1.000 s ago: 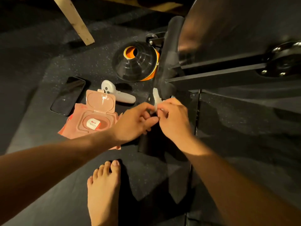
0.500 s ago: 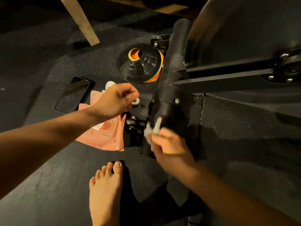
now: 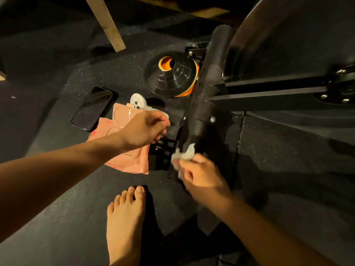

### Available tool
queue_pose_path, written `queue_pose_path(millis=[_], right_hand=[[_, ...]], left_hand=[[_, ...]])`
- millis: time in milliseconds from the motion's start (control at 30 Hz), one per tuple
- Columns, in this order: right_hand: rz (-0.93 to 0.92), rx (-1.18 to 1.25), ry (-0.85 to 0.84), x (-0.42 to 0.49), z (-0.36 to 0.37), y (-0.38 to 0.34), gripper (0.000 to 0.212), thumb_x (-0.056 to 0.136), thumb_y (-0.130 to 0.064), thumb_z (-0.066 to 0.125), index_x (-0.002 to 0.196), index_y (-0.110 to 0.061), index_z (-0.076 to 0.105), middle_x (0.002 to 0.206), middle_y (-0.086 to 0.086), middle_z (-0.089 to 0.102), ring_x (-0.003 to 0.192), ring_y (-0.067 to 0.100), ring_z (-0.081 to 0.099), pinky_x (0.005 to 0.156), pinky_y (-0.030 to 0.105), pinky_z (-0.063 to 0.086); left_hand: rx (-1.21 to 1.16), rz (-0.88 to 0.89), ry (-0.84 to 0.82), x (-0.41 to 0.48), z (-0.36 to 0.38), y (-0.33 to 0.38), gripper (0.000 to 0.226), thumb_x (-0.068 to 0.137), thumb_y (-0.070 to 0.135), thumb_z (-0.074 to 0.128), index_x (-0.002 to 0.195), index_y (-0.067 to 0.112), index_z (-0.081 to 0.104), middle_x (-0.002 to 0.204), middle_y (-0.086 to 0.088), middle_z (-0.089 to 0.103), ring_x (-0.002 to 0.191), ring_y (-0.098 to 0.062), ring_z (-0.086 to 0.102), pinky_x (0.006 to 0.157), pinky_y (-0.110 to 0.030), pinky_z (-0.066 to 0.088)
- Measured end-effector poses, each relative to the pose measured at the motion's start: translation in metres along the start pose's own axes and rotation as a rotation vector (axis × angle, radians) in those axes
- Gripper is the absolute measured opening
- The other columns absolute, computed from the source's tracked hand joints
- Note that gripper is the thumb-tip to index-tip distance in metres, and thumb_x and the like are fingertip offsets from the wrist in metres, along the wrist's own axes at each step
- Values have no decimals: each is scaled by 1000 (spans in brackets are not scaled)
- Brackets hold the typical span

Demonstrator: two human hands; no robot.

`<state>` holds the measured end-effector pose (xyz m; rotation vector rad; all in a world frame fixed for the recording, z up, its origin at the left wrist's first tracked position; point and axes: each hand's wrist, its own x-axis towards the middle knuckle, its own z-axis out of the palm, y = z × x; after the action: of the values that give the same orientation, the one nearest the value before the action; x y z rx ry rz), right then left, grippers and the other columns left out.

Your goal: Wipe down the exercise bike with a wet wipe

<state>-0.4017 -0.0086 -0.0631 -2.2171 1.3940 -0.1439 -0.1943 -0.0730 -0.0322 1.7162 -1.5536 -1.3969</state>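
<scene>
At the far left of the dark speckled rubber floor [image 3: 48, 189] a black, glossy-screened smartphone [image 3: 92, 108] lay flat, and a pale wooden plank [image 3: 104, 24] slanted down to the floor farther back. Just right of the smartphone sat a flat pink plastic pack of wipes [image 3: 124, 156], its hinged pink lid [image 3: 121, 116] flipped up at the far end. A small white plastic controller [image 3: 136, 101] lay just behind that lid. The left hand [image 3: 144, 129] hovered over the pack's right side, its forearm crossing the pack. Its fingers were curled with the tips drawn toward the thumb, and whether they pinched anything could not be told. Nearer the camera, a bare foot [image 3: 124, 223] stood on the floor. Farther back, a stack of black and orange ridged plastic cones [image 3: 171, 73] sat right beside the thick round floor tube of the black metal exercise bike [image 3: 207, 89]. The crumpled white wet wipe [image 3: 185, 153] lay against the near end of that tube. It was gripped by the right hand [image 3: 201, 177], whose fingers were curled round it, the bunched end sticking out past the knuckles. To the right, the bike's flat black crank arm [image 3: 269, 95] ran out to a bolted hub [image 3: 343, 87] below a broad, dark curved housing [image 3: 297, 35].
</scene>
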Motion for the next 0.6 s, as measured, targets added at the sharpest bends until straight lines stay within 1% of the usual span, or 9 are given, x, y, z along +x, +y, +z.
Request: queue_pose_path(millis=[100,200,267,333,400,433,500,533,600], right_hand=[[266,152,233,38,-23,26,39,96,-18,42,129,-32,59,108,7,62,92,22,61,79,33,52],[381,313,351,19,-5,19,38,97,-8,50,132,-20,58,110,3,60,96,15,59,77,12,46],[610,543,306,-20,15,-1,34,95,-4,53,127,-12,62,115,3,64,106,14,60,75,-2,35],[788,675,235,-43,27,-14,36,95,-5,52,129,-14,60,122,1,64,113,13,58,74,-6,29],[640,608,349,-23,20,-10,37,95,-2,51,129,-14,60,127,1,62,119,15,57,81,-8,30],[516,502,441,-5,14,-5,36,94,0,49,127,-11,62,130,5,60,124,20,55,91,-2,34],[302,342,482,23,16,-1,40,90,-2,46,123,-11,65,140,12,52,135,29,43,111,27,36],[256,279,434,24,25,-4,42,88,-5,45,123,-14,65,145,12,47,140,31,34,114,40,33],[184,111,322,-3,42,-27,41,90,-15,45,125,-21,64,151,7,40,145,31,22,112,54,29]], left_hand=[[38,20,-8,4,4,3,15,100,12,50,99,7,64,80,-8,65,62,-12,59,60,-30,53],[57,-16,-43,1,10,-3,15,100,13,49,100,11,64,83,-8,66,67,-14,64,63,-28,57],[4,-76,-86,1,14,-6,15,100,13,49,101,13,64,89,-8,68,75,-17,69,67,-28,58],[-69,-112,-100,3,18,-4,14,100,12,50,102,13,63,92,-8,69,83,-21,71,74,-31,60],[-121,-96,-79,8,21,1,12,100,10,50,102,12,62,93,-9,68,86,-22,69,80,-36,58],[-134,-87,-62,10,23,3,12,99,9,50,102,11,61,92,-8,67,85,-21,68,81,-35,57],[-158,-70,-29,12,26,3,13,99,7,49,100,13,61,90,-5,66,84,-19,65,80,-33,57],[-163,-58,-13,12,28,3,14,98,7,51,98,17,61,89,-3,66,84,-18,65,80,-33,56],[-85,1,25,11,28,-2,13,95,13,56,94,25,61,90,0,67,88,-19,67,84,-36,56]])
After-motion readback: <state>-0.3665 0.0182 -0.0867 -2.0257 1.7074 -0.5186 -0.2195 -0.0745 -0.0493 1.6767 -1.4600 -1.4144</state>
